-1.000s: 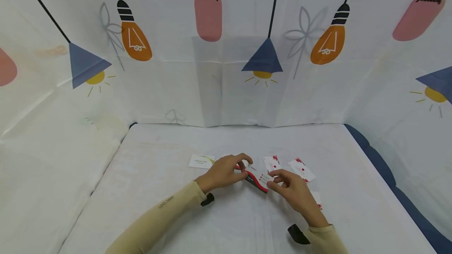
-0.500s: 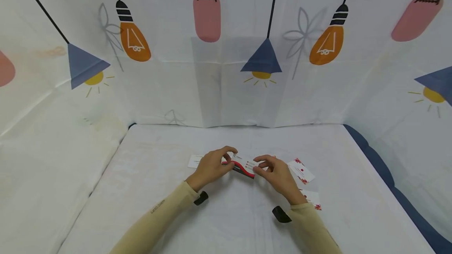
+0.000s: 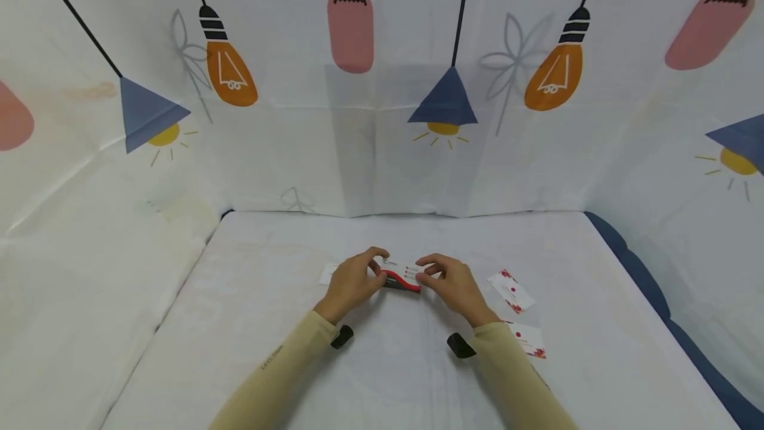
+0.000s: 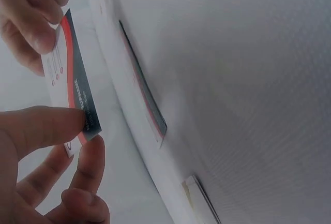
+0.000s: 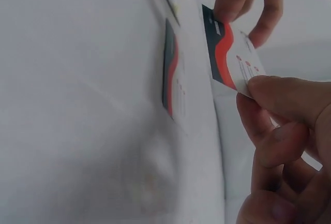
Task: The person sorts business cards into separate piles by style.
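Both hands hold one business card point(image 3: 402, 271), white with a red wave and a dark band, above the table. My left hand point(image 3: 353, 282) pinches its left end between thumb and fingers; my right hand point(image 3: 451, 285) pinches the right end. In the left wrist view the held card point(image 4: 72, 74) is tilted up, apart from the table. A matching card point(image 4: 142, 89) lies on the table below it, also in the right wrist view as a red-and-dark card point(image 5: 172, 71). From the head view that lower card is mostly hidden.
Left of my left hand lies a white card point(image 3: 327, 273), partly covered. Two white cards with red flowers, an upper card point(image 3: 511, 290) and a lower card point(image 3: 528, 338), lie to the right. A printed curtain point(image 3: 406, 171) stands behind the white table point(image 3: 268, 244).
Both hands have moved left and away from me with the held card, which now lies more level across the view. The right hand has come closer to the left.
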